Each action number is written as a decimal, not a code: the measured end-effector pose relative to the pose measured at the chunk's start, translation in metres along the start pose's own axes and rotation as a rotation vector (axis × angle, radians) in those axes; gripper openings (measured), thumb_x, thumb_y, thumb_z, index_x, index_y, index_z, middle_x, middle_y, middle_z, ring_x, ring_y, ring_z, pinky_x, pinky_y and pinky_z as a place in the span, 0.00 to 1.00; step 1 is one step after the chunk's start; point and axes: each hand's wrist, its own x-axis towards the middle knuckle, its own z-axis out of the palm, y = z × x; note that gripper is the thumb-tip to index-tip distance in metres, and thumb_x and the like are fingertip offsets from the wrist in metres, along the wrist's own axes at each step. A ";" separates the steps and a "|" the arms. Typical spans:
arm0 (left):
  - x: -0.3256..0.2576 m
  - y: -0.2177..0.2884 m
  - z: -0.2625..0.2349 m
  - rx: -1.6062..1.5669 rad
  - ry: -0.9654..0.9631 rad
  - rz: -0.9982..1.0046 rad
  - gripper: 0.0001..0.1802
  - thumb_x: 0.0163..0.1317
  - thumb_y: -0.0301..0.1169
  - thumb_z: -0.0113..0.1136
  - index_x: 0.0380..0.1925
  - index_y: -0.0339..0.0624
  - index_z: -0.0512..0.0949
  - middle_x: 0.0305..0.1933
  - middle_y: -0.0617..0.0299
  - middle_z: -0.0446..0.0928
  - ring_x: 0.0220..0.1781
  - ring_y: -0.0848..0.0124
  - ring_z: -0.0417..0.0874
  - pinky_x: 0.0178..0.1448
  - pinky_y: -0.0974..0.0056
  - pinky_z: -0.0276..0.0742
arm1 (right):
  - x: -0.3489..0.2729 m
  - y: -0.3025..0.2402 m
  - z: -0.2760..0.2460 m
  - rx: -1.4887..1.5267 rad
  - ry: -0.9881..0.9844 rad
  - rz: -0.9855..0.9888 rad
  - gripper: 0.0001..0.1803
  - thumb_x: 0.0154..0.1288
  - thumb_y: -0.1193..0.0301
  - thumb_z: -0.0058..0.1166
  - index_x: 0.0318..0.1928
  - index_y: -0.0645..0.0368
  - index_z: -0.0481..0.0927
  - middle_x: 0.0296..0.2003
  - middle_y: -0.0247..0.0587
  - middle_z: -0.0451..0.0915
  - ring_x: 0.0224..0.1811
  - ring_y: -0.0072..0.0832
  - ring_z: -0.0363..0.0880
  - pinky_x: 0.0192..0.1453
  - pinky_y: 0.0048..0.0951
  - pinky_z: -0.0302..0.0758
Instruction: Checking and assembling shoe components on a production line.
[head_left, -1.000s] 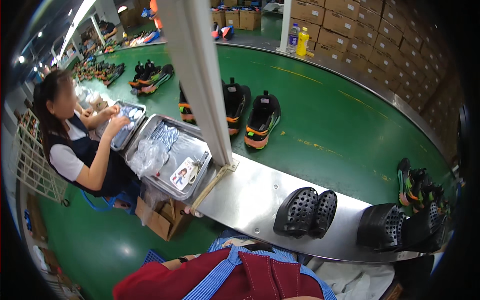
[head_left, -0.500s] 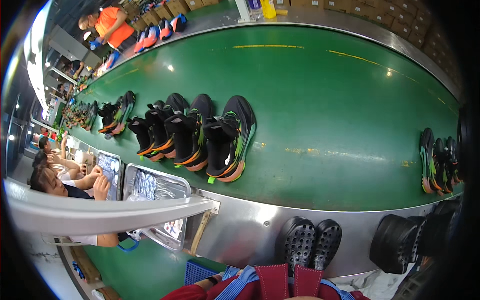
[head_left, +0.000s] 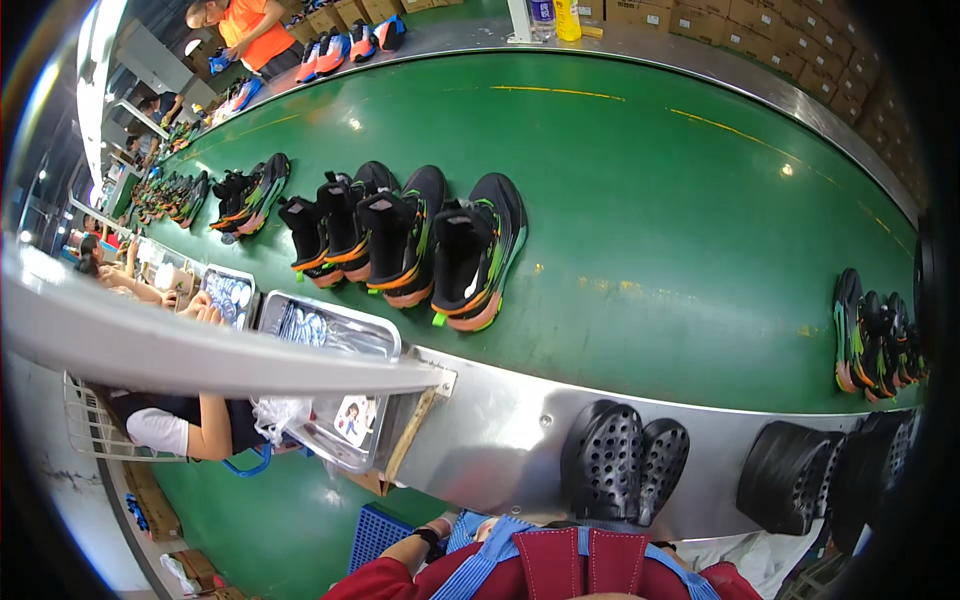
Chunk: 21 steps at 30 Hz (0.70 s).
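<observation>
At the lower edge, my left forearm (head_left: pixel 402 550) shows with a dark wristband. Only a sliver of my left hand (head_left: pixel 440 526) is visible beside a blue-striped strap, its fingers hidden. My right hand is out of the picture. Just ahead of my body, a pair of black perforated clogs (head_left: pixel 612 462) stands on the metal ledge (head_left: pixel 500 400); I cannot make out either hand touching them. Beyond the ledge, black high-collared sneakers (head_left: pixel 478 250) with green and orange soles sit in a row on the green conveyor belt (head_left: pixel 640 200).
More black clogs (head_left: pixel 785 475) stand to the right on the ledge, with further sneakers (head_left: pixel 850 330) above them. A pale rail (head_left: pixel 250 365) crosses at left, beside metal trays (head_left: pixel 345 455) and seated co-workers. A blue crate (head_left: pixel 378 535) lies low. A person in orange (head_left: pixel 258 35) works far left.
The view has shifted, so the near sneakers and trays appear farther right and higher. More of my left forearm shows. The nearest co-worker's head is now behind the rail.
</observation>
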 end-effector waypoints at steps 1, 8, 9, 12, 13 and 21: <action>-0.001 -0.005 0.001 -0.010 0.010 0.009 0.18 0.68 0.35 0.51 0.50 0.34 0.79 0.50 0.54 0.81 0.48 0.60 0.80 0.56 0.59 0.74 | 0.000 0.000 0.007 0.009 0.005 -0.007 0.17 0.68 0.66 0.41 0.48 0.58 0.80 0.49 0.53 0.80 0.50 0.47 0.79 0.58 0.41 0.73; -0.009 -0.071 0.038 -0.094 0.031 0.040 0.18 0.68 0.34 0.51 0.49 0.33 0.79 0.51 0.54 0.81 0.48 0.61 0.79 0.56 0.59 0.74 | -0.033 0.013 0.058 0.047 -0.012 -0.026 0.17 0.68 0.66 0.40 0.47 0.58 0.81 0.48 0.54 0.80 0.49 0.48 0.79 0.56 0.42 0.74; -0.011 -0.087 0.052 -0.113 0.023 0.030 0.18 0.68 0.34 0.51 0.49 0.33 0.79 0.51 0.54 0.81 0.48 0.61 0.79 0.56 0.59 0.74 | -0.046 0.018 0.068 0.049 -0.033 -0.023 0.17 0.68 0.66 0.40 0.47 0.58 0.81 0.48 0.54 0.80 0.49 0.48 0.79 0.56 0.42 0.74; 0.012 -0.137 0.031 -0.519 -0.051 0.012 0.17 0.69 0.32 0.52 0.49 0.30 0.78 0.50 0.52 0.81 0.46 0.62 0.81 0.54 0.59 0.78 | -0.084 0.029 0.092 0.067 -0.115 -0.044 0.17 0.68 0.66 0.40 0.47 0.58 0.81 0.47 0.54 0.80 0.49 0.48 0.80 0.56 0.42 0.75; -0.018 -0.056 0.052 -0.473 0.005 -0.080 0.18 0.71 0.31 0.47 0.54 0.29 0.75 0.54 0.50 0.79 0.52 0.59 0.80 0.60 0.59 0.75 | -0.101 0.037 0.112 0.058 -0.133 -0.007 0.17 0.68 0.66 0.40 0.46 0.58 0.81 0.47 0.54 0.81 0.48 0.48 0.80 0.56 0.42 0.75; -0.101 0.057 0.021 1.060 0.388 0.099 0.24 0.61 0.50 0.51 0.45 0.44 0.82 0.45 0.43 0.81 0.46 0.51 0.83 0.53 0.55 0.77 | -0.113 -0.029 0.073 0.050 -0.228 -0.042 0.17 0.64 0.63 0.44 0.38 0.58 0.84 0.45 0.53 0.82 0.48 0.49 0.80 0.53 0.45 0.75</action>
